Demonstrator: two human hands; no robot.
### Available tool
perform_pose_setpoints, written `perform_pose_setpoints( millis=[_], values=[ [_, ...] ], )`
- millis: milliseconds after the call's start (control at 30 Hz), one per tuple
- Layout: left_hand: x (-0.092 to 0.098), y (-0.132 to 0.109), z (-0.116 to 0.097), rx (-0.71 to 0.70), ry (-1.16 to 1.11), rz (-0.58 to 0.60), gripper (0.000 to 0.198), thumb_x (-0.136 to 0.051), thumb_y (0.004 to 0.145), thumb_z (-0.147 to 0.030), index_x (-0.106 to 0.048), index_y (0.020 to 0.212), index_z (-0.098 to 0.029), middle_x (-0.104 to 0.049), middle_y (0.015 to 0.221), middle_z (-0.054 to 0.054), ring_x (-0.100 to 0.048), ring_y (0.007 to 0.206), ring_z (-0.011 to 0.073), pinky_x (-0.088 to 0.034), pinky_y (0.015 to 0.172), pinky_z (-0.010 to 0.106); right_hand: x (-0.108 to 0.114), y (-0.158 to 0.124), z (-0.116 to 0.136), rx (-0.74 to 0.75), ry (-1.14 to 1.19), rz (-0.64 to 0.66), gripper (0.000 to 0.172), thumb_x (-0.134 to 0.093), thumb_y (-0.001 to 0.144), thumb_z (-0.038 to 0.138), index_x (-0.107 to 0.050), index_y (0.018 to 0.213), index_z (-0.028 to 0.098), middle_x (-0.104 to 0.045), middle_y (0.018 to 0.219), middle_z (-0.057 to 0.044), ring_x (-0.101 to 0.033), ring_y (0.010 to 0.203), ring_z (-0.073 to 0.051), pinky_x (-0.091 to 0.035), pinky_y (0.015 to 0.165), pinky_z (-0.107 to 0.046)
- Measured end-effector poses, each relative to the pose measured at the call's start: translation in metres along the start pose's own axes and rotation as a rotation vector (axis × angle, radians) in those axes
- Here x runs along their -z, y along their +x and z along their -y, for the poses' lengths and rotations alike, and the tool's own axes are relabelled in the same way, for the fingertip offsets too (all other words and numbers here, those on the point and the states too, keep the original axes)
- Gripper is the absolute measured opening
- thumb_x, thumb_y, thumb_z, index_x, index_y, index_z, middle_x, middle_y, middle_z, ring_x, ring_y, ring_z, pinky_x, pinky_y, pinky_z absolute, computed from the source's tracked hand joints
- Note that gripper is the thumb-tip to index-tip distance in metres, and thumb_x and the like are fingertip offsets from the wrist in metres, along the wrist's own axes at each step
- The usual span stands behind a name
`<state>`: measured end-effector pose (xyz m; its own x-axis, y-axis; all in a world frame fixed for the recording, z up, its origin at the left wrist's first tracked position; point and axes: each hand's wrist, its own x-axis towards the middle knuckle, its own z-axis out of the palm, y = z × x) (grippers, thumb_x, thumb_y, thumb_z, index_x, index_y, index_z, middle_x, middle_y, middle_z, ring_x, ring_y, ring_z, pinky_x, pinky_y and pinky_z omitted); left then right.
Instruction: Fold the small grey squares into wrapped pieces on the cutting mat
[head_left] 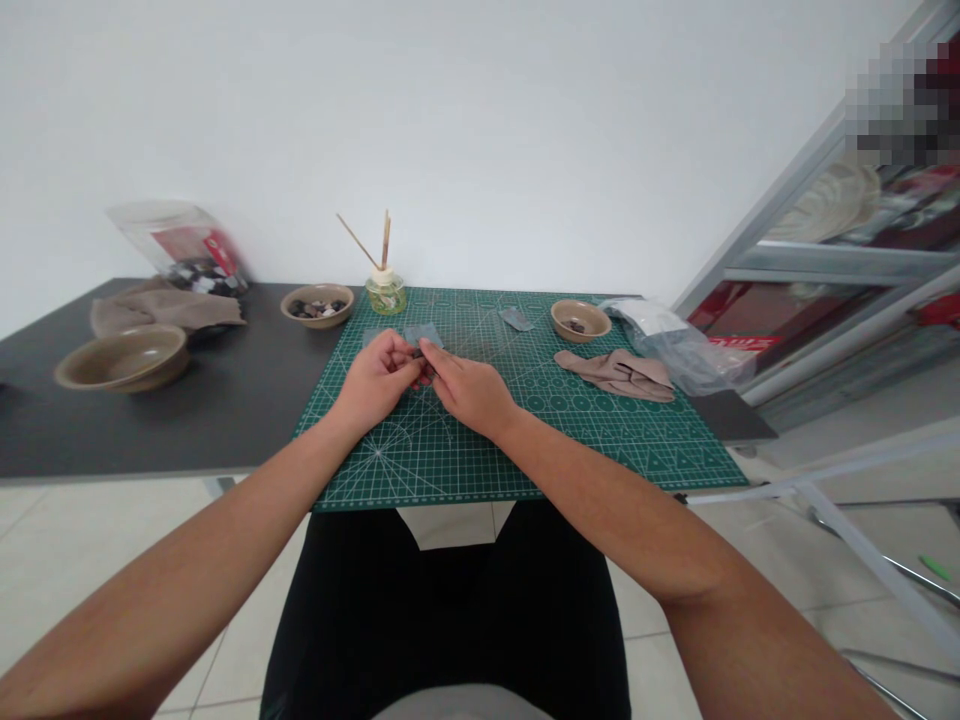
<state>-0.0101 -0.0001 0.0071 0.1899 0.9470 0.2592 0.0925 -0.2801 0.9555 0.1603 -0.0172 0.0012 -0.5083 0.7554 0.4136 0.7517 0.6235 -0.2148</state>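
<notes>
Green gridded cutting mat (600, 440), both my hands at its middle.
My left hand (377, 378) and right hand (469, 388) pinch one small dark piece (418, 354) between fingertips; flat grey patches (422, 333) lie just beyond, crumpled tan cloth (619, 373) right.

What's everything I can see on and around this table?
cutting mat: 1, green, on the table's right part
table: 1, dark grey, against the white wall
bowls: 3, tan; large one far left, one with small pieces beside the mat, one on the mat
reed diffuser: 1, yellowish glass, mat's far edge
folded cloth: 1, beige, on the mat at right
plastic bag: 1, clear, right of the cloth
plastic jar: 1, clear, tipped, far left
left hand, right hand: pinching a small dark item together; what it is cannot be told
</notes>
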Motion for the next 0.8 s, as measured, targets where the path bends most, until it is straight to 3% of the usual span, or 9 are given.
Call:
perform_pose_setpoints(
  millis=[167,433,800],
  values=[
    [0.0001,-0.001,-0.0029,0.023,0.108,0.012,0.014,-0.066,0.073,-0.019,-0.052,0.073,-0.021,-0.062,0.051,-0.005,-0.059,0.047,0.0119,-0.045,0.049,0.022,-0.0017,0.0005,0.0003,0.015,-0.026,-0.024,0.054,-0.041,0.098,0.016,-0.043,0.151,0.015,-0.053,0.15,-0.011,-0.062,0.127,-0.02,-0.053,0.103,-0.032],
    [0.0014,0.0,-0.0018,-0.011,-0.066,0.002,0.021,-0.072,0.074,-0.028,-0.052,0.076,-0.021,-0.068,0.062,-0.001,-0.064,0.053,0.0128,-0.047,0.051,0.023,0.0014,0.0003,-0.0006,-0.003,-0.007,-0.007,0.053,-0.039,0.098,0.015,-0.042,0.151,0.012,-0.053,0.149,-0.012,-0.063,0.125,-0.019,-0.053,0.103,-0.033],
    [0.0007,-0.0008,-0.0031,0.04,-0.059,-0.022,0.023,-0.073,0.075,-0.027,-0.051,0.074,-0.021,-0.07,0.059,-0.001,-0.063,0.048,0.0133,-0.045,0.047,0.023,0.0016,-0.0001,0.0003,-0.014,-0.032,-0.001,0.053,-0.039,0.098,0.016,-0.042,0.151,0.012,-0.055,0.148,-0.012,-0.065,0.121,-0.019,-0.053,0.101,-0.031]
  ],
)
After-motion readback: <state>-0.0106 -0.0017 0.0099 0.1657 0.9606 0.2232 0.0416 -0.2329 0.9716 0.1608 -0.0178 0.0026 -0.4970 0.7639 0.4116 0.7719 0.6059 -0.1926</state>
